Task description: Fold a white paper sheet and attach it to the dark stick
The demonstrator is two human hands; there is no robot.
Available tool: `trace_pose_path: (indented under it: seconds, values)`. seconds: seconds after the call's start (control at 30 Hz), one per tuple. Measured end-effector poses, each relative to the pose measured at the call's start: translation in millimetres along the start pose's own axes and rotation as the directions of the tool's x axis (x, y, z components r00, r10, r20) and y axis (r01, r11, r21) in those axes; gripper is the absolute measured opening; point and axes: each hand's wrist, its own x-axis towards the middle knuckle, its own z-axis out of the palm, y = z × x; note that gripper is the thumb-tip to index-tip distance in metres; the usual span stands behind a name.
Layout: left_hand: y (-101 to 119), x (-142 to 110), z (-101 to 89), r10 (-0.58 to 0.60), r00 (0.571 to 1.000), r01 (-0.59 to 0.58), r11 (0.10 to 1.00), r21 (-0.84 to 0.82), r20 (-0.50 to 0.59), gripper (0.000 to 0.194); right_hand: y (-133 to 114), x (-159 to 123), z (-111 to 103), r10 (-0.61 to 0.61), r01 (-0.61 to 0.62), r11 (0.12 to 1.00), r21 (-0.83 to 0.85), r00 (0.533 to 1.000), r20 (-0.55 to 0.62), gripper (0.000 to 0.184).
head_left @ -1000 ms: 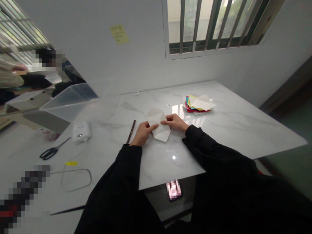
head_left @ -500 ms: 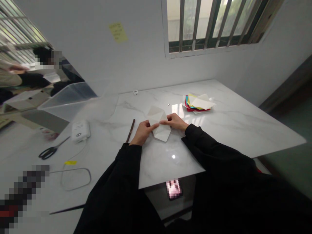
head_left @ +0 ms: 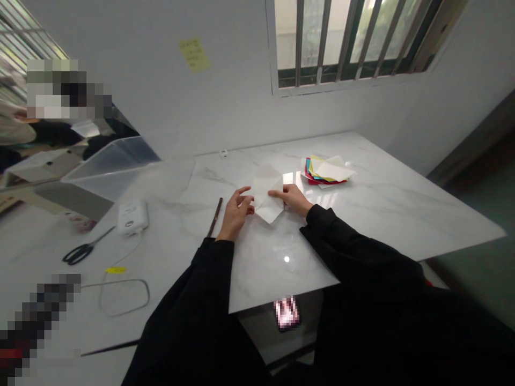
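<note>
A folded sheet of white paper (head_left: 269,201) with pointed top and bottom is held a little above the marble-patterned table (head_left: 386,214). My right hand (head_left: 295,198) pinches its right edge, thumb lying on the front and the other fingers behind. At the left edge of the paper, my left hand (head_left: 236,212) has its fingers spread apart; whether a fingertip touches the paper I cannot tell. Left of that hand lies a narrow dark brown stick (head_left: 216,216).
Coloured and white paper sheets (head_left: 328,171) are stacked at the back right. To the left lie black scissors (head_left: 86,249), a white device (head_left: 132,217) with a cable, and a clear plastic box (head_left: 115,161). Another person (head_left: 36,128) is at far left, beyond the wall's edge.
The white paper has turned to a more upright angle and shifted slightly right. My left hand has let go of its edge and spread its fingers; my right hand keeps its pinch.
</note>
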Motion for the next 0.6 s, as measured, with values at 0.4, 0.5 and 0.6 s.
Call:
trace_pose_path:
  seconds: [0.4, 0.5, 0.6]
  values:
    - [9, -12, 9.2, 0.23, 0.963, -0.254, 0.948, 0.192, 0.138, 0.033, -1, -2, 5, -0.023, 0.024, 0.999, 0.035, 0.999, -0.027, 0.028]
    - [10, -12, 12.6, 0.213, 0.975, -0.222, 0.959, 0.177, 0.068, 0.033, -4, -6, 9, -0.028, 0.028, 0.999, -0.021, 1.0, -0.008, 0.027]
    - [11, -13, 15.0, 0.195, 0.98, -0.197, 0.966, 0.167, 0.032, 0.032, -6, -8, 11, -0.027, 0.027, 0.999, -0.033, 1.0, -0.002, 0.025]
